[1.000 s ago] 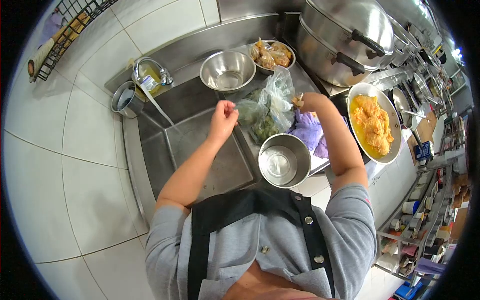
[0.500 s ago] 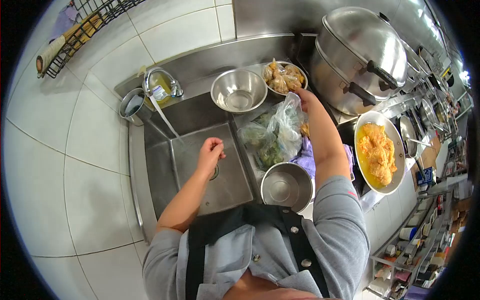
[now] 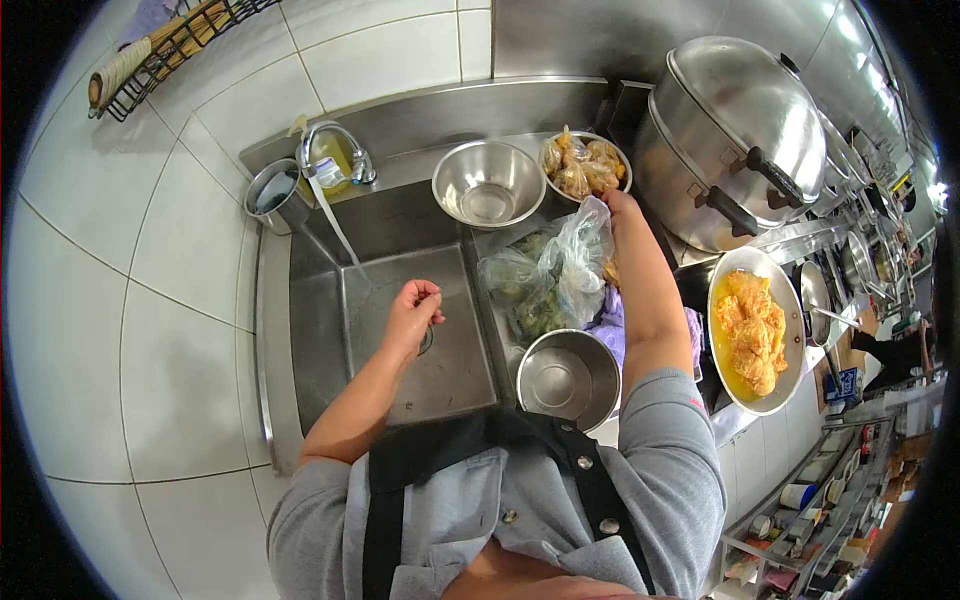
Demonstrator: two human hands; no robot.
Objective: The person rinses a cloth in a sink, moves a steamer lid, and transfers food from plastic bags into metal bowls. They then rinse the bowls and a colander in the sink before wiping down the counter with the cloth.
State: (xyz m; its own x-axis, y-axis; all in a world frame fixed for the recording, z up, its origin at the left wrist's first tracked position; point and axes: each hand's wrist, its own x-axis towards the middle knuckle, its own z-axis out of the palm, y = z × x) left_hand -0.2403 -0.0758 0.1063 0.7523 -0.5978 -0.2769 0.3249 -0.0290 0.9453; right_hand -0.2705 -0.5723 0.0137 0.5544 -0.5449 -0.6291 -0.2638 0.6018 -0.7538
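Over the steel sink [image 3: 440, 385], my left hand [image 3: 412, 312] is closed, its fingers curled in with nothing visible in them. My right hand [image 3: 619, 204] reaches to the far side of the counter, its fingers closed at the gathered top of a clear plastic bag [image 3: 572, 255]; the fingertips are partly hidden. Leafy greens [image 3: 538, 312] show through the bag. Just beyond that hand is a metal bowl [image 3: 628, 182] of small knotted bags with brown food [image 3: 580, 165]. Left of it stands a steel bowl [image 3: 488, 185] with nothing visible inside.
Water runs from the tap [image 3: 340, 135] into the sink. A steel pot [image 3: 568, 378] stands near my body, beside a purple cloth [image 3: 608, 325]. At right are a large lidded steamer [image 3: 735, 140] and a white dish [image 3: 797, 360] of orange-yellow food. A person in dark clothes [image 3: 890, 355] appears far right.
The view has shifted slightly, so the counter things sit a little lower. Both hands stay in nearly the same places. A person in dark clothes has come into view at far right.
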